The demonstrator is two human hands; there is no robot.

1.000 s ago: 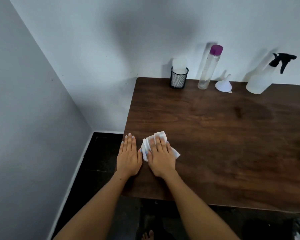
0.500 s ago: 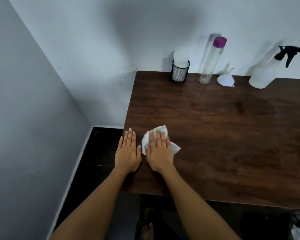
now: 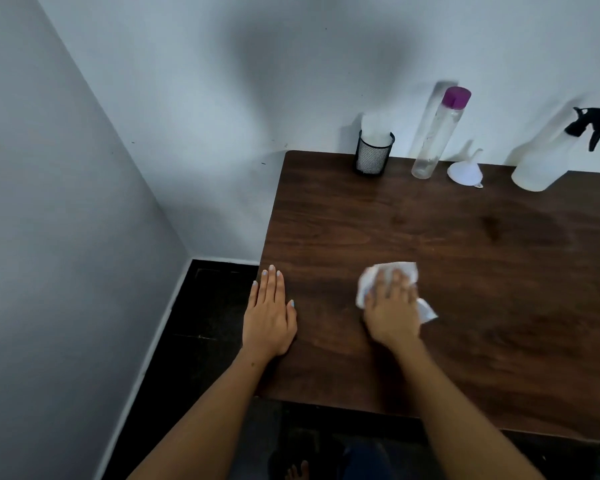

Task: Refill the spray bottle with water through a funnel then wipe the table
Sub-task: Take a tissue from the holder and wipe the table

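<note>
My right hand presses flat on a crumpled white tissue on the dark wooden table, near its front left part. My left hand lies flat and open at the table's left edge, holding nothing. Along the back edge stand the translucent spray bottle with a black trigger head at the far right, a white funnel lying mouth down, and a tall clear water bottle with a purple cap.
A black mesh cup holding white tissues stands at the table's back left. White walls close off the back and the left. Dark floor shows beside the table's left edge.
My right hand has slid the tissue to the right, away from my left hand. The left hand has stayed at the table's edge. The view has shifted a little.
</note>
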